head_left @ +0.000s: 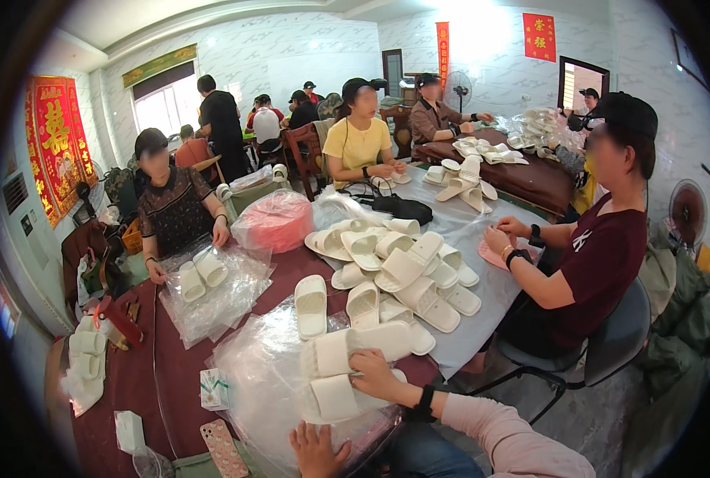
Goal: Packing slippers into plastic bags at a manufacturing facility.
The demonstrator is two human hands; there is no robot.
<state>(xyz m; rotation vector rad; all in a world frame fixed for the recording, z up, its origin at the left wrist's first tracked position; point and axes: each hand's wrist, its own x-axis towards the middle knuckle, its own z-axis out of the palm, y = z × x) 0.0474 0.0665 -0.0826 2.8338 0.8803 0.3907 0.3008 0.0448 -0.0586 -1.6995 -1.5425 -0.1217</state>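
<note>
At the near edge of the table my right hand [377, 376] is closed on a pair of white slippers [328, 355], held side by side with their toes to the left. Beneath the pair lies a stack of clear plastic bags [255, 384]. My left hand [320, 451] rests on the near part of these bags, fingers spread, with nothing in it. Just beyond the held pair stands a single white slipper [311, 309], and to its right rises a large loose pile of white slippers [406, 267].
A patterned phone [223, 450], a small white-and-green box [214, 389] and a red flask [121, 323] lie left. Across the table, one person handles a bagged slipper pair [203, 275]; at right another holds a pink slipper [494, 253]. A pink plastic-wrapped roll [271, 221] sits beyond the bags.
</note>
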